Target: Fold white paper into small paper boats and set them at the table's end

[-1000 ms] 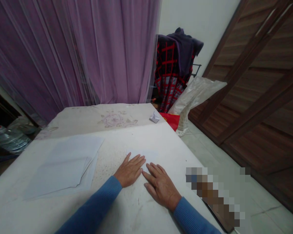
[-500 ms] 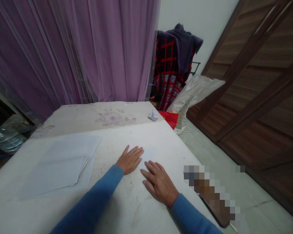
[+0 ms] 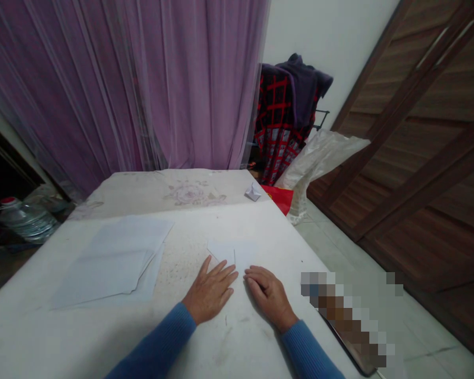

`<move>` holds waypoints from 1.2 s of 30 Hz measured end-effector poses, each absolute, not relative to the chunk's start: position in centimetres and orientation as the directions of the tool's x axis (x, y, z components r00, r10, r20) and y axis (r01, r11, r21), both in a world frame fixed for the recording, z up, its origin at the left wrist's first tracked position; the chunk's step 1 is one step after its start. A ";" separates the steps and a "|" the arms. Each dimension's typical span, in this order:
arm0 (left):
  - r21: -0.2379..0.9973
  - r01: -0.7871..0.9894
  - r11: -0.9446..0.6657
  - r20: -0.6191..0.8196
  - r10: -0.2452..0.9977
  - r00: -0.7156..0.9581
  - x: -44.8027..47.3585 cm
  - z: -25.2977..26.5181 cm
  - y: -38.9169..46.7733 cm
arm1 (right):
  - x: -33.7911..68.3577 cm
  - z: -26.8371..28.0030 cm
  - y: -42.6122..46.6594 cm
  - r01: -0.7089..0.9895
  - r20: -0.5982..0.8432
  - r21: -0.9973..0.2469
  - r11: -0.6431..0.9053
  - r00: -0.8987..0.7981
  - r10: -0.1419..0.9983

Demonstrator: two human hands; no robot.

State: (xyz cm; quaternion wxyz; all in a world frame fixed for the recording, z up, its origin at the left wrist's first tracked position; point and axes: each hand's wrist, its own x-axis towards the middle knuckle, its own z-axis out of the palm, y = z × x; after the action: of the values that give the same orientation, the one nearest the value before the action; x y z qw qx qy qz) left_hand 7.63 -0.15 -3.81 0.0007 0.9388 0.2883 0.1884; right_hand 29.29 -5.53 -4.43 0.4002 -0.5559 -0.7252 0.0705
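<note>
Folded paper [image 3: 245, 251] lay on the table [image 3: 237, 347], straight ahead of the person and right by the fingertips. Pale all over, the table spread wider than anything else within reach, with a printed flower [image 3: 189, 193] toward its far end. Next in size came a stack of white sheets [image 3: 102, 263], off to the left and well apart from the folded paper.

The left hand [image 3: 211, 289] was open and flat, fingers spread, tips over the near part of the folded paper. The right hand [image 3: 269, 297] lay with fingers together, loosely curled, near the other side; whether it touched the folded paper could not be told.

The folded paper's far edge ran left to right. From its left end, an edge slanted inward toward the person, while a dark straight line in the middle pointed at the person. With the near end partly covered, the long axis was unclear.

Smaller still, a folded figure [image 3: 253, 192] stood at the table's far right corner, peak upward. On the red bag [image 3: 282, 200] beyond it, any marking was too small to read.
</note>
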 end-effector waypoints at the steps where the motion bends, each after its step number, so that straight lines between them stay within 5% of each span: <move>1: 0.103 0.546 -0.831 0.359 0.543 0.759 7.7 -3.8 -0.4 | 29.4 -4.6 -5.4 0.746 0.508 -0.554 0.370 -0.049 0.860; 11: 0.109 0.582 -0.806 0.371 0.576 0.728 8.5 -3.4 -1.8 | 29.7 -4.6 -5.4 0.801 0.564 -0.501 0.328 0.014 0.826; 15: 0.101 0.566 -0.818 0.419 0.551 0.722 8.7 -3.7 -1.5 | 30.6 -4.8 -3.1 0.883 0.558 -0.443 0.154 0.138 0.818; 24: 0.036 0.588 -0.808 0.436 0.542 0.719 8.8 -3.8 -1.4 | 31.4 -0.8 3.1 0.949 0.191 -0.316 -0.009 0.073 0.979; 27: 0.049 0.596 -0.802 0.439 0.553 0.708 8.9 -4.0 -1.7 | 30.9 -1.0 2.3 0.937 0.255 -0.344 0.060 0.032 0.966; 30: 0.082 0.611 -0.787 0.416 0.584 0.697 9.1 -4.0 -2.0 | 29.9 -1.9 0.0 0.862 0.374 -0.395 0.317 -0.164 0.913; 36: 0.107 0.602 -0.791 0.392 0.590 0.706 9.3 -3.7 -2.0 | 28.7 -2.2 -2.6 0.816 0.267 -0.329 0.475 -0.402 0.876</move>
State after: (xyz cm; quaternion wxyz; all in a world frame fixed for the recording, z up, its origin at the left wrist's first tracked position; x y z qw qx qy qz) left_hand 9.30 -2.02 -3.67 -0.0146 0.9235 0.3226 0.2070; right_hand 28.66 -2.61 -2.23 0.2042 -0.5070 -0.8342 0.0732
